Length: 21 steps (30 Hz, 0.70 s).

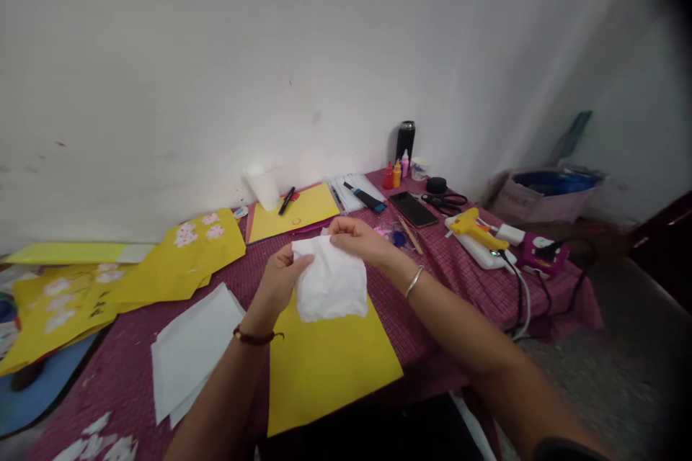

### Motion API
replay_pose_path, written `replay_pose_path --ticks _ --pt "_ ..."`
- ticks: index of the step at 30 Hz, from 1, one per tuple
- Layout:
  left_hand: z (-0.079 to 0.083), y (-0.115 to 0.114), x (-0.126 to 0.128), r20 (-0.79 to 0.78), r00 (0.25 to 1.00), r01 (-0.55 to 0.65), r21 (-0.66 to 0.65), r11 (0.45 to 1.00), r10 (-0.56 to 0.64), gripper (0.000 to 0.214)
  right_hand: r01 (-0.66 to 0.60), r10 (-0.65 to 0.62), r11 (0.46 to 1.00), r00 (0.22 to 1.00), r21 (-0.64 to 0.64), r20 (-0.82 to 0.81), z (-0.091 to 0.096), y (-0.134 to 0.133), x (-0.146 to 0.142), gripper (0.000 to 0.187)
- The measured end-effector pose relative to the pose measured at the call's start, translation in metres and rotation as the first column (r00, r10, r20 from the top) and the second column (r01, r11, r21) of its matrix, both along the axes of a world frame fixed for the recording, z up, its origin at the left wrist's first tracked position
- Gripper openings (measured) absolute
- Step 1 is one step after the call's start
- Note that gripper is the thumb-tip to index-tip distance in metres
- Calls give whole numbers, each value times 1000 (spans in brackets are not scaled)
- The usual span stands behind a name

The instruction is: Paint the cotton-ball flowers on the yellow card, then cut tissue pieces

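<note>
A crumpled white tissue (332,284) hangs between my two hands, above a yellow sheet of paper (329,374) at the table's front edge. My left hand (281,274) pinches its upper left corner, thumb on the near side. At the top edge, my right hand (360,239) grips it with curled fingers. The tissue hides the upper part of the yellow sheet. To the left of my left forearm lies a stack of white paper (197,346).
Yellow sheets with pink-white blossoms (187,248) lie at left, torn white scraps (102,443) at front left. Toward the back are a marker (287,200), paint bottles (397,174) and a black flask (405,140). Phone (414,209), scissors (446,200) and corded yellow glue gun (476,227) lie right.
</note>
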State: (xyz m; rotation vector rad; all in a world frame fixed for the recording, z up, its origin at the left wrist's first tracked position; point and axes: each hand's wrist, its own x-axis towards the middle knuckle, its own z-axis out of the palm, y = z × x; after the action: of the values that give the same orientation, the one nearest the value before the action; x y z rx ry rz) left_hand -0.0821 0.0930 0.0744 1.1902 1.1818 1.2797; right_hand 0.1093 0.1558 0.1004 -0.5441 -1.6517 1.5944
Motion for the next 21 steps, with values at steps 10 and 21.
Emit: replay_pose_path --ticks 10,21 --pt "-12 -12 -1 -646 613 -300 342 891 454 14 275 -319 923 938 270 135 -47 -2 -22 14" --pt "-29 -17 2 -835 84 -24 544 839 544 13 33 -18 991 993 -132 117 -39 -33 -36 24"
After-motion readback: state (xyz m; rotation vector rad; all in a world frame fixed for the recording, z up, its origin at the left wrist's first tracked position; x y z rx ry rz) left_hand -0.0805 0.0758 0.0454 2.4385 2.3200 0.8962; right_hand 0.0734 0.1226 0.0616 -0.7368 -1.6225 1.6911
